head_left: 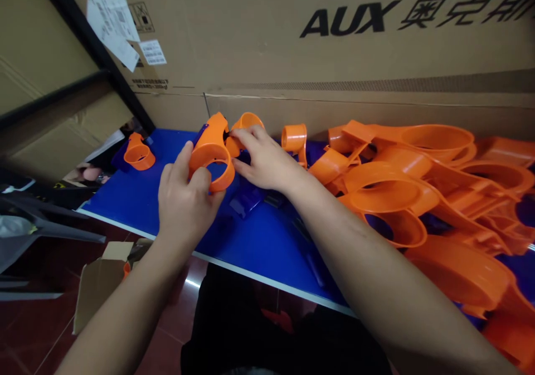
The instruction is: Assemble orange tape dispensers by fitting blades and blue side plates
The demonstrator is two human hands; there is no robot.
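Observation:
My left hand [186, 196] is closed around an orange plastic tape dispenser [214, 135], its fingers at the round ring. The dispenser is held tilted above the blue tabletop, with a dark blue piece [200, 135] along its upper left side. My right hand [265, 157] reaches in from the right, thumb and forefinger closed at the dispenser's right edge, by a small dark bit I cannot make out clearly. Just behind the right fingertips stands another orange dispenser [249, 120], partly hidden. Beneath my hands lies a dark blue plastic piece [246, 201].
A large heap of orange dispensers [388, 191] covers the table's right side. Single ones stand at the back [295, 138] and at the left end [140, 155]. Behind the blue table [167, 146] rises a big cardboard box [251, 40]. An open carton [96, 286] sits on the floor.

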